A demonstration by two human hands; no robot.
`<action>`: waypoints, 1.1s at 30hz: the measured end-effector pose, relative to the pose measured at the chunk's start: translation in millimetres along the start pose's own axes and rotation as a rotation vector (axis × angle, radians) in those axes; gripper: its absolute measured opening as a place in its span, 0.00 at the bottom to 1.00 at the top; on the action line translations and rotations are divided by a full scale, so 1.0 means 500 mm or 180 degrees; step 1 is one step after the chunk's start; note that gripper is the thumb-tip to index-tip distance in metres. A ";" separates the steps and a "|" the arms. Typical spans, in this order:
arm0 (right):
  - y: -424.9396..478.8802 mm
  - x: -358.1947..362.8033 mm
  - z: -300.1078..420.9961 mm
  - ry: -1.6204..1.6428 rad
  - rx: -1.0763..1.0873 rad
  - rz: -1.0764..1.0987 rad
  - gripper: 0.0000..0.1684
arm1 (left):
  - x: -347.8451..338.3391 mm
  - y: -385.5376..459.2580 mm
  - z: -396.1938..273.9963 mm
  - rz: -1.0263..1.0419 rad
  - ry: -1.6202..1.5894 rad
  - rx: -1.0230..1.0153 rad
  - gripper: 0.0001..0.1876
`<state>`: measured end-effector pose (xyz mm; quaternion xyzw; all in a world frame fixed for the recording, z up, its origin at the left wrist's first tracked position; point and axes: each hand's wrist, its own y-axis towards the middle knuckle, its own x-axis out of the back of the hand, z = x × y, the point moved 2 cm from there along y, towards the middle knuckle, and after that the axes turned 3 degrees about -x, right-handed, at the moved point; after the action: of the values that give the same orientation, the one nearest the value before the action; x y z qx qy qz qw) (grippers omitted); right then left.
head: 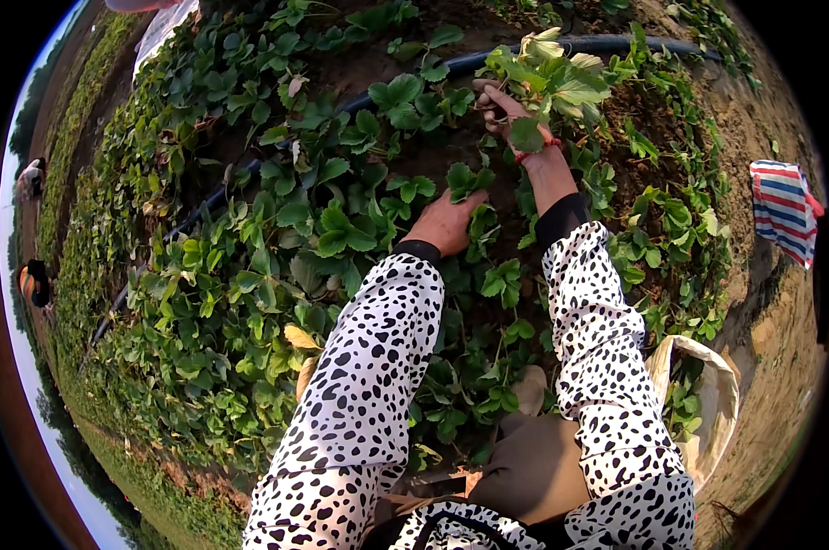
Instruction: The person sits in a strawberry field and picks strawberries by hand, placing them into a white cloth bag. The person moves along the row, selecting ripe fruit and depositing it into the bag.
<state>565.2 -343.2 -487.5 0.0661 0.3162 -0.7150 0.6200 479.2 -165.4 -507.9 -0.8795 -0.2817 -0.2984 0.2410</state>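
Low strawberry plants (pixel 346 230) with green toothed leaves cover the ground before me. My left hand (pixel 445 223) reaches down among them, back upward; its fingertips are hidden by leaves, so whether it grips anything does not show. Farther off and to the right, my right hand (pixel 502 108), with a red cord at the wrist, is closed around a bunch of pulled strawberry plants (pixel 559 79), some leaves pale and turned over. Both sleeves are white with black spots and black cuffs.
A black irrigation hose (pixel 600 45) runs across the bed beyond my hands. An open whitish sack (pixel 720 405) with green leaves inside stands by my right sleeve. A striped bag (pixel 784 206) lies on bare soil at right. Other people (pixel 35 283) are far off at left; pale cloth (pixel 163 34) shows top left.
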 end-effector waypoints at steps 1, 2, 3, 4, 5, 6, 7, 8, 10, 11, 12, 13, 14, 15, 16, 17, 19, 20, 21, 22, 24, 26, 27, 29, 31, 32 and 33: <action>-0.014 -0.017 -0.009 -0.0110 -0.0093 -0.0265 0.16 | -0.001 -0.001 0.004 -0.0007 0.0018 0.0026 0.29; -0.008 0.003 -0.020 -0.0166 -0.0196 -0.0470 0.15 | 0.000 0.003 -0.004 -0.0009 0.0010 -0.0011 0.29; 0.003 0.031 -0.042 -0.0219 -0.0301 -0.0670 0.15 | 0.002 0.006 -0.011 -0.0014 0.0004 -0.0044 0.29; 0.017 0.048 -0.067 -0.0258 -0.0431 -0.0847 0.15 | 0.003 0.004 -0.011 -0.0017 0.0005 -0.0040 0.29; 0.029 0.045 -0.077 -0.0806 -0.0660 -0.1009 0.15 | 0.004 0.005 -0.012 -0.0017 0.0010 -0.0061 0.29; 0.041 0.039 -0.088 -0.1355 -0.0888 -0.1163 0.16 | 0.005 0.005 -0.013 -0.0018 0.0016 -0.0080 0.29; 0.048 0.025 -0.096 -0.1914 -0.0578 -0.1225 0.17 | 0.007 0.001 -0.010 -0.0015 0.0034 -0.0072 0.29; 0.054 0.014 -0.101 -0.2467 -0.0255 -0.1276 0.18 | 0.008 -0.002 -0.008 -0.0026 0.0035 -0.0029 0.29; 0.070 -0.001 -0.121 -0.1662 -0.0733 -0.1042 0.26 | 0.010 -0.012 -0.002 -0.0056 0.0045 0.0087 0.29; 0.094 0.031 -0.128 -0.1975 -0.0546 -0.0988 0.26 | 0.006 -0.004 -0.008 -0.0041 0.0019 0.0027 0.29; 0.123 0.111 -0.137 -0.2305 -0.0341 -0.1030 0.25 | -0.007 0.020 -0.025 0.0010 -0.0030 -0.0122 0.29; 0.128 0.088 -0.140 -0.2603 -0.0182 -0.0879 0.24 | -0.004 0.013 -0.018 -0.0003 -0.0037 -0.0091 0.29; 0.127 0.073 -0.139 -0.2754 -0.0028 -0.0796 0.24 | -0.001 0.008 -0.012 -0.0017 -0.0030 -0.0065 0.29; 0.124 0.063 -0.135 -0.2903 0.0130 -0.0720 0.23 | 0.001 0.004 -0.006 -0.0029 -0.0025 -0.0046 0.28; 0.115 0.050 -0.126 -0.3045 0.0291 -0.0660 0.23 | 0.003 0.001 -0.005 -0.0030 -0.0017 -0.0040 0.28; 0.120 0.035 -0.125 -0.2814 0.0692 -0.0623 0.20 | 0.002 0.000 -0.003 -0.0119 0.0004 -0.0090 0.26; 0.129 0.011 -0.104 -0.2396 0.0425 -0.0308 0.24 | -0.004 0.001 0.002 -0.0285 0.0038 -0.0209 0.25; 0.132 -0.006 -0.086 -0.2442 0.0214 -0.0220 0.25 | -0.007 0.000 0.004 -0.0304 0.0065 -0.0199 0.25; 0.130 -0.018 -0.074 -0.2609 -0.0285 -0.0262 0.25 | -0.010 -0.001 0.005 -0.0323 0.0092 -0.0190 0.25; 0.136 -0.026 -0.066 -0.2925 -0.0282 -0.0227 0.26 | -0.008 -0.001 0.004 -0.0348 0.0122 -0.0185 0.25; 0.126 -0.024 -0.057 -0.2513 -0.0365 0.0029 0.24 | -0.006 0.001 -0.001 -0.0274 0.0070 -0.0152 0.25; 0.118 -0.019 -0.085 -0.1629 0.0182 -0.0005 0.22 | 0.006 -0.013 0.004 -0.0276 0.0090 -0.0046 0.26; 0.133 0.077 -0.079 -0.1000 0.0086 0.0093 0.21 | -0.002 0.010 -0.019 -0.0250 0.0058 -0.0186 0.25; 0.108 0.079 -0.083 -0.0453 0.0297 -0.0026 0.20 | -0.001 0.001 -0.007 -0.0195 0.0069 -0.0069 0.26; 0.048 0.056 -0.062 0.0037 0.0472 -0.0229 0.19 | 0.004 -0.004 -0.005 -0.0070 0.0050 0.0036 0.30; 0.037 0.059 -0.057 -0.0037 0.0448 -0.0384 0.19 | 0.004 -0.003 -0.007 -0.0103 0.0045 -0.0014 0.30; 0.025 0.063 -0.052 -0.0109 0.0423 -0.0538 0.19 | 0.004 -0.003 -0.008 -0.0135 0.0040 -0.0061 0.30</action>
<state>561.9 -356.1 -528.0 0.0679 0.2620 -0.7852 0.5570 478.0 -166.1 -503.2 -0.8737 -0.2959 -0.3116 0.2279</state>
